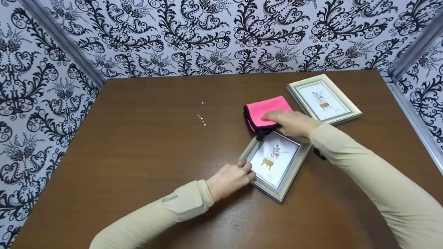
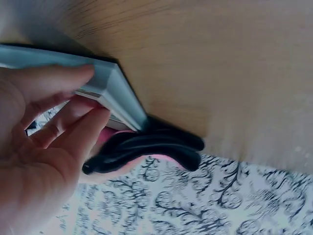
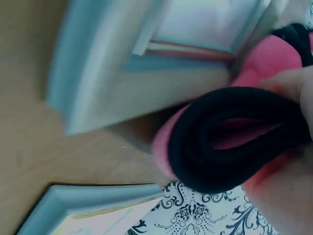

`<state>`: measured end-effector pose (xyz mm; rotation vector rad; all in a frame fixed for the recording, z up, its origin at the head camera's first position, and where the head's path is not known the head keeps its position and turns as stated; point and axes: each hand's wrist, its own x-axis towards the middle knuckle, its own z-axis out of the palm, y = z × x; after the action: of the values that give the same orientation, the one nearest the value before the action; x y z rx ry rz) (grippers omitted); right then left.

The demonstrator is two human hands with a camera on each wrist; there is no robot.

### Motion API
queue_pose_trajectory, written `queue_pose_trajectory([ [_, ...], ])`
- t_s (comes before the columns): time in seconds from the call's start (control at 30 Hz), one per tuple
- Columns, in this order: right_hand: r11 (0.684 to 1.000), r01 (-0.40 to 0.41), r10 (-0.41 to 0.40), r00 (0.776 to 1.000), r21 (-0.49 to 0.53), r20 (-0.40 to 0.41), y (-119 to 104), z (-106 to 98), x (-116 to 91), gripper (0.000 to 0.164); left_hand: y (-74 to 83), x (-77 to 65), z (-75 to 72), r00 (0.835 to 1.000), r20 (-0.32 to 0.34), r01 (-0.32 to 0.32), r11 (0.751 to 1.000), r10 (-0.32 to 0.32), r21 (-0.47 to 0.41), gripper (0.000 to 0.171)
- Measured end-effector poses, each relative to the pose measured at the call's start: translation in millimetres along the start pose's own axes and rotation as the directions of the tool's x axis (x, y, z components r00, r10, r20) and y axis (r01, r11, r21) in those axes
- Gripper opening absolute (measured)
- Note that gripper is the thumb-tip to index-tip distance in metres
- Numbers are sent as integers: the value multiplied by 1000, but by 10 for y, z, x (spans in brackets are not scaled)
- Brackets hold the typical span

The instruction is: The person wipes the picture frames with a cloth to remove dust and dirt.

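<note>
In the head view a cream picture frame [image 1: 294,169] with a plant-and-stool print lies at an angle on the brown table. My left hand [image 1: 230,181] grips its left edge; the left wrist view shows thumb and fingers pinching the frame near a corner. My right hand [image 1: 294,122] holds a folded pink cloth [image 1: 270,105] with black edging at the frame's far end. Up close, the right wrist view shows the cloth's black rolled edge [image 3: 220,183] beside the frame. Part of the frame's far edge is hidden under the cloth and right hand.
A second, similar picture frame [image 1: 347,101] lies at the back right, just beyond the right hand. Several small pale crumbs [image 1: 202,119] are scattered left of the cloth. Patterned black-and-white walls [image 1: 214,38] enclose the table [image 1: 145,138] at the back and sides.
</note>
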<state>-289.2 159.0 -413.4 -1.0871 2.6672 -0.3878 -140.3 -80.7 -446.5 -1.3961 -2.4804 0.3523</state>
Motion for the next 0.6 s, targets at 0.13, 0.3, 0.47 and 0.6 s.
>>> queue_pose_trajectory([
  [0.13,999,53,-53,997,1,55,-26,-6,149,51,29,16,15,1000,-13,-12,998,13,66,9],
  [0.3,989,150,-147,980,-12,137,-237,30,254,52,44,25,32,998,-39,-43,991,48,128,9],
  [0.47,972,236,-234,940,25,248,-573,63,283,52,30,33,23,995,-55,-70,982,81,175,9],
  [0.6,972,231,-230,932,31,279,-616,22,310,50,22,59,16,995,-43,-82,980,92,180,9],
])
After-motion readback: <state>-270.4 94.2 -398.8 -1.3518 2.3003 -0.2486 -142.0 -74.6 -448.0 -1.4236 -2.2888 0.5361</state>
